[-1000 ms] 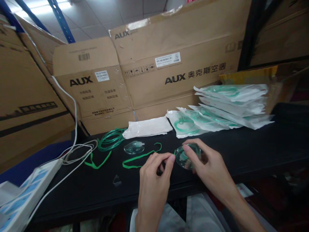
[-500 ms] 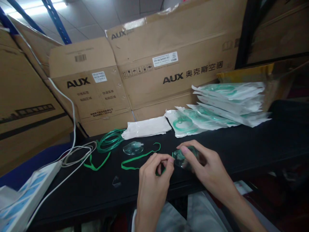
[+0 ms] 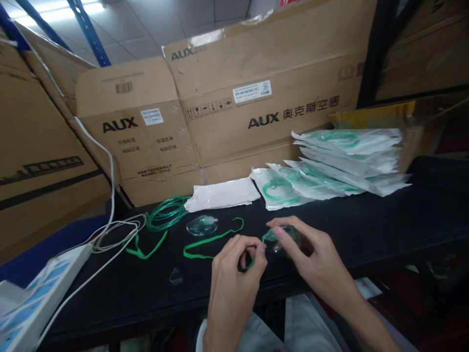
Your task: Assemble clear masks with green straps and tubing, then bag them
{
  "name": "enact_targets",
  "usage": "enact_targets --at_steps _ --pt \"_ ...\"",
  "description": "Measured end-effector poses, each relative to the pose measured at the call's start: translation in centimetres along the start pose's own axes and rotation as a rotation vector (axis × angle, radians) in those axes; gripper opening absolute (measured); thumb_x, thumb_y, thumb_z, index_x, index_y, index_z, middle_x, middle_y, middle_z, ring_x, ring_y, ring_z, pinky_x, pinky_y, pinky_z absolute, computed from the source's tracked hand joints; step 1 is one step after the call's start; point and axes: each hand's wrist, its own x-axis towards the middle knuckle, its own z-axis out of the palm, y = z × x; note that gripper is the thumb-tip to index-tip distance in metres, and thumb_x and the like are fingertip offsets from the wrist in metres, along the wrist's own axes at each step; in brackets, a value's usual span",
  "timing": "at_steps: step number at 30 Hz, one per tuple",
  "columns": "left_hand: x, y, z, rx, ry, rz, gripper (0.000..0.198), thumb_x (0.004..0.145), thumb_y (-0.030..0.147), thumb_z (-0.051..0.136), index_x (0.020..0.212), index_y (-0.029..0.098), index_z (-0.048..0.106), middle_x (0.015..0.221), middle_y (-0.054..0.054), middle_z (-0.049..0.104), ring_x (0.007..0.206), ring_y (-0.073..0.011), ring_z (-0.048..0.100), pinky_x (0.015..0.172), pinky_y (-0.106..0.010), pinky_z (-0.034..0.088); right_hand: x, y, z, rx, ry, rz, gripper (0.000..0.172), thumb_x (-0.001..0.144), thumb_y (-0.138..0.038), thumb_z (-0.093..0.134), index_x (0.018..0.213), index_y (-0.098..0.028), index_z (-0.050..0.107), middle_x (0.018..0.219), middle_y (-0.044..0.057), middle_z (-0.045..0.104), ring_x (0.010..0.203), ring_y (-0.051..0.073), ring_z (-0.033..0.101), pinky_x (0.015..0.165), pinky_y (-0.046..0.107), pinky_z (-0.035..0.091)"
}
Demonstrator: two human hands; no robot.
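A clear green-tinted oxygen mask is gripped between the thumb and fingers of my right hand. My left hand pinches a thin green elastic strap right beside the mask's left edge; part of the strap is hidden by the fingers. Left of my hands, another green strap lies in a loose curve on the black table. Behind that strap rests a second clear mask. A small clear plastic piece lies nearer the front edge.
Coiled green tubing and one more green strap lie at left, by white cables and a power strip. White packets and bagged mask sets line the back, before cardboard boxes.
Both hands stay nearly in place at the mask, with only slight finger shifts. The view has moved a little; things on the table lie as before.
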Motion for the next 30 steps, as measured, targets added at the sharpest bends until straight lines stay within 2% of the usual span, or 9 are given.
enact_targets --at_steps 3,8,11,18,24,28,30 --pt "0.0 0.0 0.0 -0.002 -0.010 -0.003 0.018 0.093 0.018 0.056 0.079 0.020 0.066 0.068 0.003 0.057 0.062 -0.0122 0.048 0.060 -0.023 0.037 -0.1 0.0 0.0 -0.008 0.003 -0.016 0.021 0.099 -0.038 0.057 0.098 -0.022 0.070 0.100 0.005 0.076 0.091 0.020 0.072 0.083 0.028 0.053" --pt "-0.1 -0.3 0.1 0.020 -0.014 -0.021 0.018 0.092 0.019 0.055 0.078 0.020 0.066 0.067 0.003 0.056 0.061 -0.0123 0.047 0.060 -0.023 0.037 -0.1 0.1 -0.1 0.006 -0.024 -0.027 0.019 0.099 -0.036 0.057 0.102 -0.023 0.070 0.105 0.005 0.076 0.097 0.021 0.072 0.089 0.030 0.053" --pt "-0.1 -0.5 0.1 0.018 -0.007 -0.045 0.018 0.092 0.019 0.055 0.077 0.020 0.066 0.068 0.003 0.056 0.061 -0.0125 0.048 0.061 -0.024 0.038 -0.1 0.2 -0.1 0.015 -0.042 -0.060 0.016 0.098 -0.031 0.058 0.106 -0.023 0.069 0.113 0.005 0.075 0.109 0.022 0.070 0.096 0.030 0.051" --pt "-0.2 -0.7 0.1 -0.001 0.005 -0.076 0.021 0.097 0.025 0.054 0.082 0.021 0.068 0.074 0.002 0.062 0.065 -0.0141 0.051 0.065 -0.025 0.039 0.0 0.4 -0.6 0.032 -0.106 -0.139 0.020 0.096 -0.026 0.058 0.114 -0.024 0.068 0.127 0.007 0.070 0.120 0.022 0.065 0.103 0.033 0.050" --pt "-0.4 -0.7 0.0 0.028 -0.057 -0.045 0.022 0.101 0.029 0.052 0.088 0.024 0.069 0.079 0.001 0.065 0.072 -0.0166 0.055 0.074 -0.029 0.040 0.3 0.3 -1.2 0.150 -0.061 -0.051 0.027 0.102 -0.033 0.048 0.105 -0.024 0.073 0.121 0.008 0.073 0.121 0.023 0.066 0.104 0.034 0.051" --pt "-0.2 -0.4 0.1 0.039 -0.080 -0.050 0.021 0.102 0.027 0.052 0.089 0.024 0.068 0.081 0.001 0.065 0.075 -0.0178 0.054 0.076 -0.030 0.039 0.3 0.5 -1.3 0.233 -0.078 -0.065 0.021 0.096 -0.027 0.056 0.109 -0.026 0.073 0.120 0.006 0.072 0.121 0.023 0.066 0.100 0.032 0.055" --pt "-0.1 -0.3 0.2 0.037 -0.079 -0.045 0.020 0.102 0.026 0.052 0.089 0.024 0.068 0.082 0.001 0.066 0.075 -0.0182 0.054 0.075 -0.030 0.039 0.3 0.6 -1.2 0.262 -0.108 -0.076 0.023 0.093 -0.024 0.060 0.112 -0.027 0.073 0.125 0.007 0.069 0.122 0.023 0.065 0.097 0.030 0.057"
